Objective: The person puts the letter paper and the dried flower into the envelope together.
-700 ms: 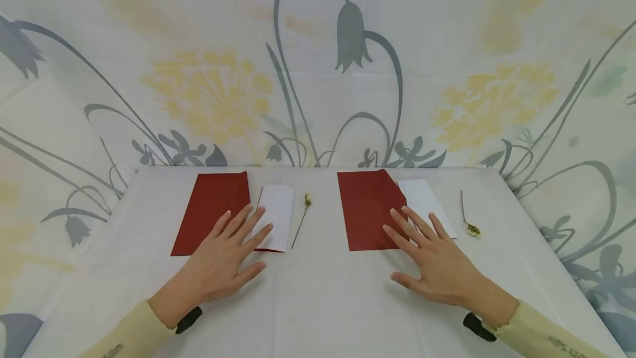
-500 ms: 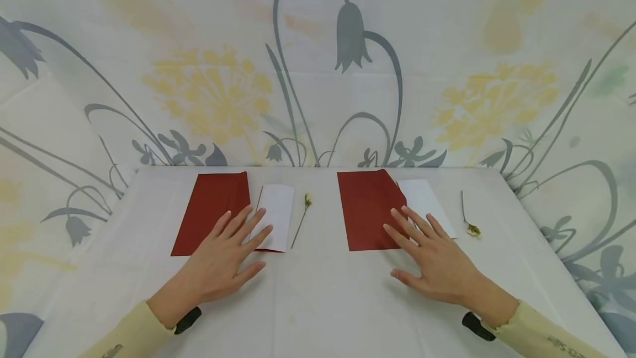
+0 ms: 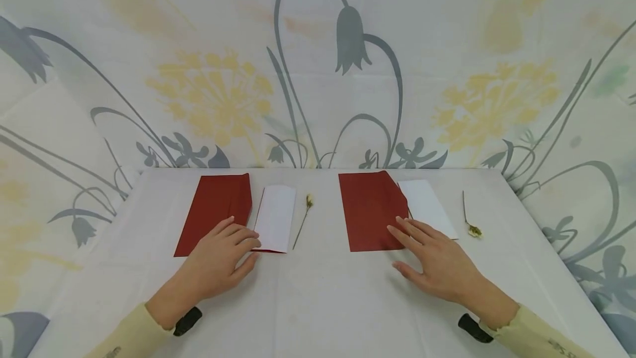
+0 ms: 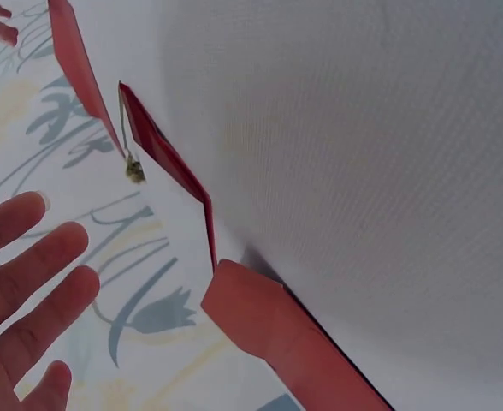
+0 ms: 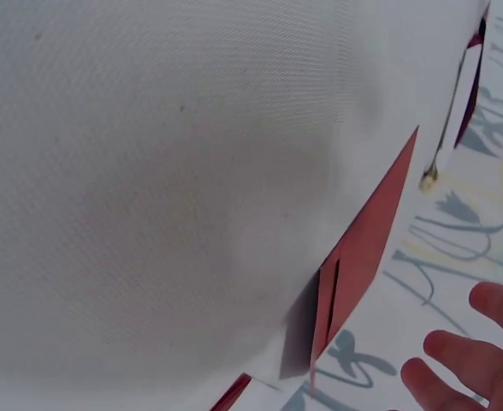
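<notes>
My left hand (image 3: 218, 264) is over the near right corner of the left red envelope (image 3: 213, 198), fingers slightly bent and holding nothing. Its fingertips overlap the near left corner of a white folded card (image 3: 278, 214) with a red inside edge. My right hand (image 3: 439, 267) is likewise over the right red envelope (image 3: 370, 209) and the near part of a second white card (image 3: 422, 200). In the left wrist view, the fingers (image 4: 46, 257) appear apart from the paper; in the right wrist view, the fingers (image 5: 465, 360) look loosely bent with nothing between them.
A small dried flower (image 3: 308, 203) on a thin stem lies right of the left card. Another dried flower (image 3: 474, 231), bloom toward me, lies right of the right card. All rest on a white-covered table (image 3: 318, 303), backed by a flower-patterned cloth (image 3: 318, 70).
Both hands were spread wider before. Their fingers have drawn in and bent slightly, the left fingertips pulling back off most of the card. The paper items and flowers lie as before.
</notes>
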`<state>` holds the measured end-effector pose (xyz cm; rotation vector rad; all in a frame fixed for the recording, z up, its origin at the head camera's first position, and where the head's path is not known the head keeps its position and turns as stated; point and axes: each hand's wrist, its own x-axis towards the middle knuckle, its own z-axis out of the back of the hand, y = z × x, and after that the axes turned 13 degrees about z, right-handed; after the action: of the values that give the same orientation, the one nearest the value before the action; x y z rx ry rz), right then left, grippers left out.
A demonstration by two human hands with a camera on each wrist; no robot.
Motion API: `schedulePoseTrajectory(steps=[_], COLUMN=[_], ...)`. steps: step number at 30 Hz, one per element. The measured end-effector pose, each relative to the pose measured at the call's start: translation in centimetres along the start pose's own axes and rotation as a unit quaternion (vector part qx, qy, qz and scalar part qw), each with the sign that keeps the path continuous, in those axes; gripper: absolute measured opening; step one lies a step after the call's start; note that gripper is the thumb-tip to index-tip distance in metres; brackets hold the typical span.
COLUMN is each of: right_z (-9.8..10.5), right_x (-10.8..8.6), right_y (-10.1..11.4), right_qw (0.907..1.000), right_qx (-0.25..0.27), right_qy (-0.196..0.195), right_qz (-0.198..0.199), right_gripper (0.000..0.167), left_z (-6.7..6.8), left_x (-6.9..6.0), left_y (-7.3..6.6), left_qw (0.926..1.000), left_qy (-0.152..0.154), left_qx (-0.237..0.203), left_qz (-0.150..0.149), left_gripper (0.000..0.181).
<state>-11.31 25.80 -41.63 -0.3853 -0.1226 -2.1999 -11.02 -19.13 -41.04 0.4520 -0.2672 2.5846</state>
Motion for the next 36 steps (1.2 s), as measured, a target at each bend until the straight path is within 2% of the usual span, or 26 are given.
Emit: schedulePoseTrajectory(steps=[3,7,11,13,16,21,23,27,36], right_z=[0.0,-0.3,-0.7,-0.9,-1.0,-1.3,-1.4,-1.8,-2.7], right_x=[0.0,0.1,0.3,0.5,1.0,2.1,2.7,3.7,6.0], right_y=[0.1,0.2,0.4,0.6,1.0,1.7,1.9,2.3,2.8], right_qw=[0.9999,0.9989,0.9964,0.9947,0.9933,0.9911,0.9891,0.9858,0.9815], right_qx=[0.009,0.028,0.046,0.058,0.071,0.092,0.106,0.130,0.167], right_qy=[-0.008,-0.029,-0.058,-0.068,-0.070,-0.056,-0.050,-0.041,-0.045], right_qz=[-0.012,-0.026,-0.041,-0.050,-0.058,-0.079,-0.089,-0.098,-0.082], right_gripper=[0.064,0.061,0.057,0.054,0.047,0.039,0.038,0.037,0.033], left_z=[-0.1,0.3,1.3,1.7,2.3,2.8,2.7,2.5,1.3], left_x=[-0.1,-0.1,-0.2,-0.3,-0.4,-0.4,-0.3,0.1,1.0], left_y=[0.4,1.3,2.4,2.8,3.6,5.1,5.8,6.9,8.3], left_qw=[0.9989,0.9955,0.9906,0.9883,0.9861,0.9775,0.9735,0.9702,0.9629], left_qy=[-0.045,-0.092,-0.126,-0.130,-0.107,-0.029,-0.004,0.030,0.079], left_qx=[-0.011,-0.021,-0.033,-0.039,-0.048,-0.068,-0.069,-0.067,-0.076], left_qz=[-0.002,0.005,0.042,0.070,0.117,0.198,0.218,0.231,0.246], left_gripper=[0.011,0.009,0.011,0.012,0.012,0.010,0.010,0.009,0.012])
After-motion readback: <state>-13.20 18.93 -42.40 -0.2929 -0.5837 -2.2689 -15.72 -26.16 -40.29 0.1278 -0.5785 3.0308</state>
